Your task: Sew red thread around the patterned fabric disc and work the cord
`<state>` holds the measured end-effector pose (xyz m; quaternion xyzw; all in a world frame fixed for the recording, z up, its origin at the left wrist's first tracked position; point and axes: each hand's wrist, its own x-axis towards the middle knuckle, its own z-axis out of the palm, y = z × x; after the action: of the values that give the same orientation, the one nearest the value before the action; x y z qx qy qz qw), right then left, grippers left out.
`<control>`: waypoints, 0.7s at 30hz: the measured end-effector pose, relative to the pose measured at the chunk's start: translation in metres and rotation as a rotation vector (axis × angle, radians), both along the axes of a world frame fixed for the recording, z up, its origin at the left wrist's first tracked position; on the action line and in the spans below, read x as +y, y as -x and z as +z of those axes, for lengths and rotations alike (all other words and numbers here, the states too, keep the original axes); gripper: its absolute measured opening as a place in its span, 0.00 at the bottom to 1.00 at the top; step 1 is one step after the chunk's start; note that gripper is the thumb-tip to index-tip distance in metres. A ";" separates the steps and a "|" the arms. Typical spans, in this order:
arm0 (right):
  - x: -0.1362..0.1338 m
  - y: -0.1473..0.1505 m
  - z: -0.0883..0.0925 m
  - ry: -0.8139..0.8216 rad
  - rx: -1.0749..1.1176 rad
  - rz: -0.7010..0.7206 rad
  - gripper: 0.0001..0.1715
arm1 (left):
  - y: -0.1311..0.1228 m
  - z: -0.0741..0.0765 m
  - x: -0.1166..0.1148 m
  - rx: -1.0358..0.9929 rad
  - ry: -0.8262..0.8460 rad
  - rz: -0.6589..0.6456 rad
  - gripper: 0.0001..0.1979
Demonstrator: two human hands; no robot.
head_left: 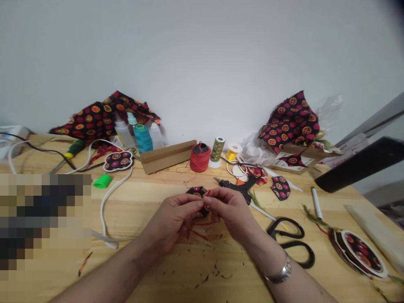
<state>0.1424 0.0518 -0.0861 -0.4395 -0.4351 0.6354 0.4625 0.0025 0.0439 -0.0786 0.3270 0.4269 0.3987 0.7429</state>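
My left hand [177, 214] and my right hand [227, 206] meet over the middle of the wooden table [164, 269]. Together they pinch a small black fabric-covered piece with red and orange dots [196, 192]. A thin red thread [198, 229] hangs from it under my fingers and trails onto the table. The fingers of both hands are closed on the piece and thread. A red cord spool [200, 158] stands just behind my hands, with loose red thread running from it towards them.
Black scissors [292, 244] lie right of my right wrist, a black glue gun [238, 185] behind it. An olive spool [217, 150], yellow spool [233, 152], teal spool [142, 138], bottles, cardboard strip [166, 156], patterned fabric piles [288, 120], white cable [107, 202] and round covered pieces [360, 252] surround them.
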 end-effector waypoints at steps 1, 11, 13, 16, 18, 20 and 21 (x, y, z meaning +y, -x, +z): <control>0.000 0.000 0.001 -0.006 -0.014 -0.010 0.10 | 0.000 -0.001 0.000 0.000 0.016 0.004 0.05; 0.001 -0.002 0.001 -0.060 -0.104 -0.037 0.08 | 0.002 -0.009 0.001 -0.001 0.010 -0.020 0.06; 0.001 -0.002 0.003 -0.058 -0.106 -0.037 0.08 | 0.002 -0.009 0.001 -0.002 0.010 -0.034 0.07; 0.000 -0.002 0.005 -0.047 -0.112 -0.047 0.09 | 0.001 -0.010 0.000 -0.005 0.002 -0.030 0.06; 0.001 -0.002 0.005 -0.046 -0.119 -0.054 0.09 | 0.000 -0.010 0.000 -0.005 -0.005 -0.022 0.05; 0.001 -0.002 0.005 -0.049 -0.129 -0.056 0.09 | 0.000 -0.011 0.000 -0.014 -0.013 -0.023 0.05; 0.001 -0.002 0.005 -0.051 -0.135 -0.057 0.09 | 0.000 -0.011 0.000 -0.021 -0.014 -0.028 0.06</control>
<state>0.1449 0.0528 -0.0814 -0.4815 -0.4686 0.5795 0.4613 0.0026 0.0441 -0.0899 0.3339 0.4115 0.3947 0.7506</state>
